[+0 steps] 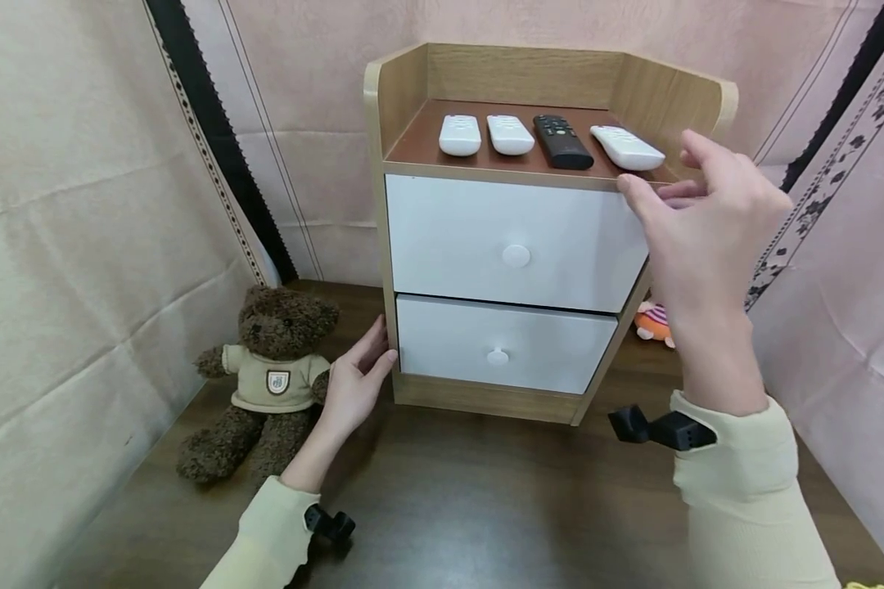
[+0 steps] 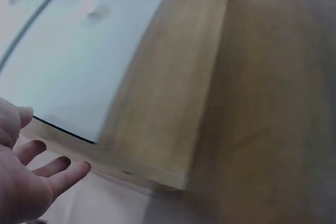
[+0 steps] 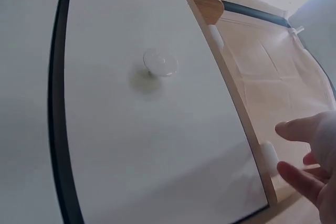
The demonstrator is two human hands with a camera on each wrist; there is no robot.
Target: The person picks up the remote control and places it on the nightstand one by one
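Note:
A small wooden cabinet (image 1: 486, 402) with two white drawers stands on the table. On its brown top lie three white remotes, among them the rightmost white remote (image 1: 626, 149), and a black remote (image 1: 562, 143). My right hand (image 1: 714, 221) is raised at the top right front corner, its thumb and fingers spread around the near end of that rightmost remote. Low on the cabinet's left side rests my left hand (image 1: 357, 378), fingers extended along the panel and thumb at the front edge. Both drawers, with round white knobs, sit closed.
A brown teddy bear (image 1: 276, 384) in a beige shirt sits left of the cabinet, close to my left forearm. An orange and striped toy (image 1: 653, 321) shows partly behind the cabinet's right side. Pale cloth curtains (image 1: 74, 204) hang around the table.

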